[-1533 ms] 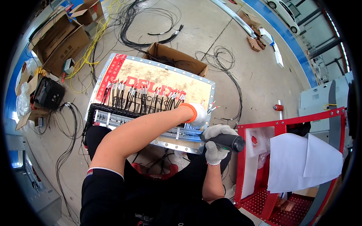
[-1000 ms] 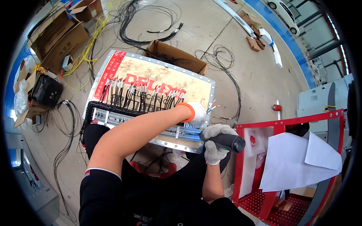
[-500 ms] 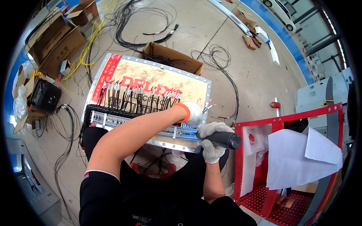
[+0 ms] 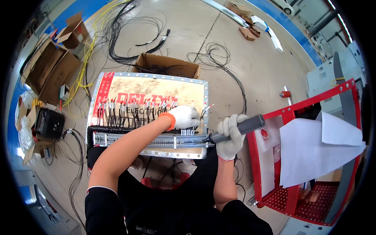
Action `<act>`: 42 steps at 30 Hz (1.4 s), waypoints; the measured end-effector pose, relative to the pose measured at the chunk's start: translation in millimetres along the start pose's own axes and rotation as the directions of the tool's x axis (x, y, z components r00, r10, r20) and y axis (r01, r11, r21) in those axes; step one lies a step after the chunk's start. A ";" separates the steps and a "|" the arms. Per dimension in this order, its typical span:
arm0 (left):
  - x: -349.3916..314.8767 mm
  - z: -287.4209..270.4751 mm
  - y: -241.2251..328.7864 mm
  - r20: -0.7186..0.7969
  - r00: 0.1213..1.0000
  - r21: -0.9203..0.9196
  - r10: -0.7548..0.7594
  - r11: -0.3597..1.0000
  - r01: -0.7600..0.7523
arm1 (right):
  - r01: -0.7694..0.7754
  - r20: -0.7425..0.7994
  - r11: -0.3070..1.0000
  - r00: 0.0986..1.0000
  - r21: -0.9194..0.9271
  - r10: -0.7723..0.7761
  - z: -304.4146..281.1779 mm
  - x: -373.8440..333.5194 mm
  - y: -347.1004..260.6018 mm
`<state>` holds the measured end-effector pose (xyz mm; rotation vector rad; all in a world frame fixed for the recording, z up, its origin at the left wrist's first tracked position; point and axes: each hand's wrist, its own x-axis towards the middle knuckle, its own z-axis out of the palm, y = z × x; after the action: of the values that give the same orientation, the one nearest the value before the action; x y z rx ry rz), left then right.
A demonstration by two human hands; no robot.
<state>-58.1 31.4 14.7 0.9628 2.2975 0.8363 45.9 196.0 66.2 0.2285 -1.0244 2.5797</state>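
A long terminal block strip (image 4: 156,141) lies along the near side of a flat board with a metal rim (image 4: 117,152). My gloved left hand (image 4: 185,117), with an orange cuff, reaches over the strip's right part. Its fingers are curled beside some wires (image 4: 206,111); what they pinch, if anything, is hidden. My gloved right hand (image 4: 231,137) is wrapped round a dark grey power screwdriver (image 4: 250,124). The tool slants, its rear end up to the right and its tip close to the strip's right end. Several black wires (image 4: 135,113) with white sleeves and red tips stand behind the strip.
Behind the board is an open cardboard box (image 4: 168,64) with dark wires. A red cart (image 4: 290,152) draped with white sheets (image 4: 309,156) stands close on the right. Coiled black cables (image 4: 117,43), yellow cables (image 4: 84,78) and a black case (image 4: 49,123) lie around.
The screwdriver's rear end has swung up and right, and my right hand has shifted up. My left hand has moved slightly left in the picture. A blue glow on the strip is gone.
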 end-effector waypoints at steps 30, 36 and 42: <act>7.1 13.3 -8.7 -0.144 0.902 -0.545 -0.408 0.793 0.272 | -0.549 -0.420 0.798 0.804 -0.250 0.421 -24.5 -12.3 20.9; 9.3 21.1 11.6 -0.243 0.927 -0.694 -0.287 0.718 0.041 | -0.544 -0.402 0.808 0.808 -0.227 0.431 -27.2 -12.6 19.6; 1.1 14.3 17.6 -0.183 0.966 -0.784 -0.183 0.621 -0.031 | -0.530 -0.393 0.819 0.816 -0.217 0.424 -25.9 -12.2 18.9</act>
<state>-41.7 46.9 17.1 0.3517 1.7804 1.7986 49.5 197.8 32.1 -0.6111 -1.4927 2.6775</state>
